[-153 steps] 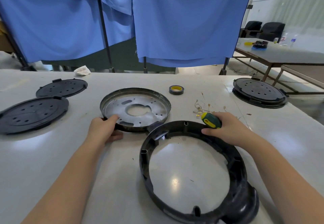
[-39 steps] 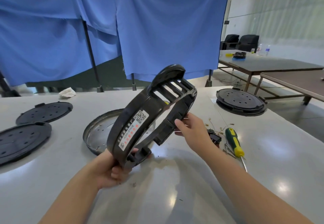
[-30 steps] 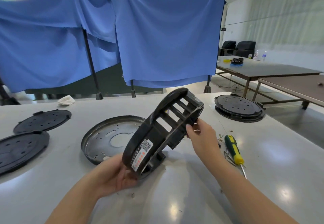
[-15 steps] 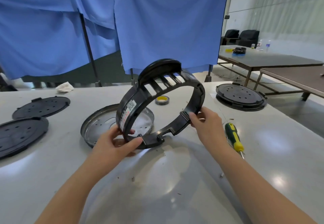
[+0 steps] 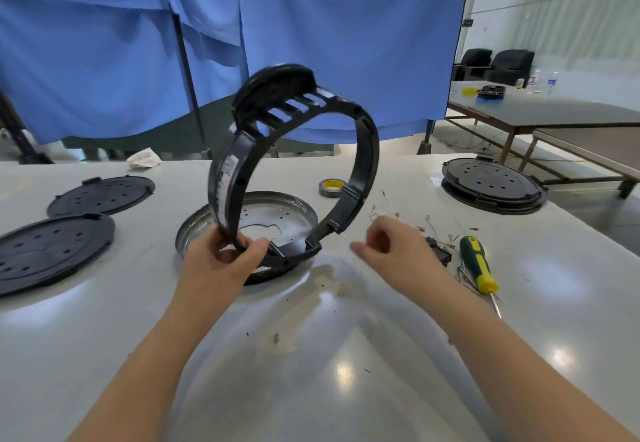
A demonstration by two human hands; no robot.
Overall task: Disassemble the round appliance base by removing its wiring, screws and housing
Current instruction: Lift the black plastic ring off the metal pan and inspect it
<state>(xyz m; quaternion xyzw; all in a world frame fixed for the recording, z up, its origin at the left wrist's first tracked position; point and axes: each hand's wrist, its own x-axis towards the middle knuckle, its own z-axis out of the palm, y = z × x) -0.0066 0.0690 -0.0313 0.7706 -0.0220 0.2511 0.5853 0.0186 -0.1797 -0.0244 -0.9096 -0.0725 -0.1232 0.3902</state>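
My left hand (image 5: pixel 221 261) grips the lower rim of the black plastic housing ring (image 5: pixel 363 161), which stands upright above the table, its slotted bulge at the top. Behind it lies the round metal base plate (image 5: pixel 294 209), flat on the table. My right hand (image 5: pixel 398 254) hovers just right of the ring, apart from it, fingers loosely curled and holding nothing. A green and yellow screwdriver (image 5: pixel 479 265) lies to the right, beside a small black part (image 5: pixel 438 251) and loose bits of wire (image 5: pixel 426 223).
Two black perforated covers (image 5: pixel 48 251) (image 5: pixel 104 194) lie at the left. Another assembled black base (image 5: pixel 491 183) sits at the far right. A tape roll (image 5: pixel 330 188) and a crumpled tissue (image 5: pixel 143 161) lie further back. Blue curtains hang behind the white table (image 5: pixel 311 372).
My right hand has let go of the ring's right side and drawn back a little. My left hand alone now holds the ring, which has turned more edge-on.
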